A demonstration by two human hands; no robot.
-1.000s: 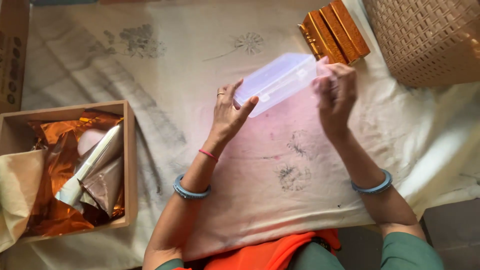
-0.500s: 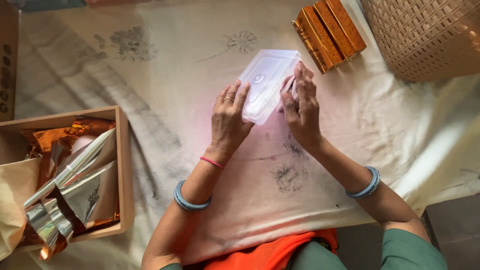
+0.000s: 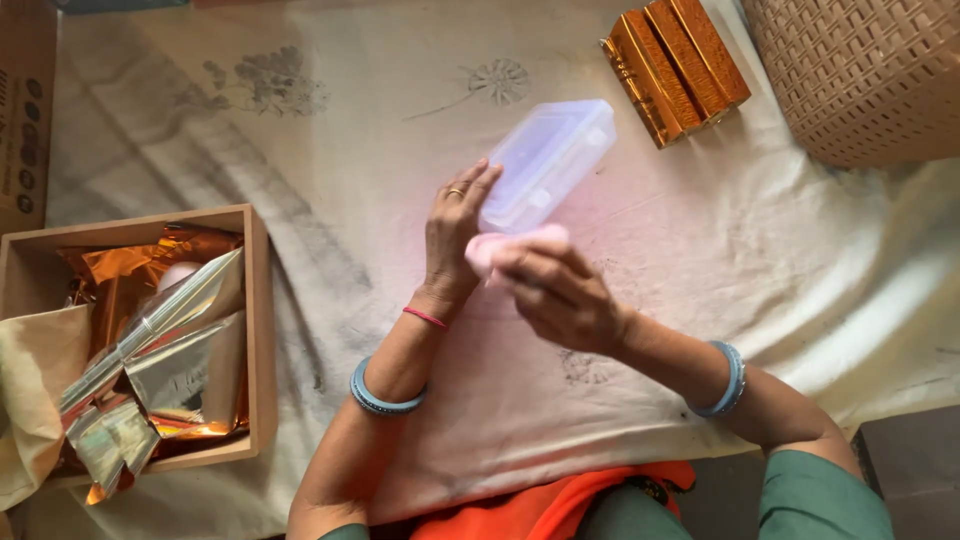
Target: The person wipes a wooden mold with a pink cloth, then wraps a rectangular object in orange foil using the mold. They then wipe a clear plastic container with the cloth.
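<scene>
We see the clear plastic box point(image 3: 548, 162) lying tilted on the pale cloth point(image 3: 350, 150), just below-left of the stack of golden bars point(image 3: 675, 65). The left hand point(image 3: 455, 235) steadies the box's near-left edge with flat, released fingers. The right hand point(image 3: 560, 290) sits just below the box, its grip pinched on a small pink cloth point(image 3: 500, 245) that touches the box.

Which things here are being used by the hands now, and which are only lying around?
In use:
- clear plastic box, steadied by left hand
- pink piece in right hand

Lying about:
- gold boxes
- woven basket
- wooden box with foil wrappers
- white cloth
</scene>
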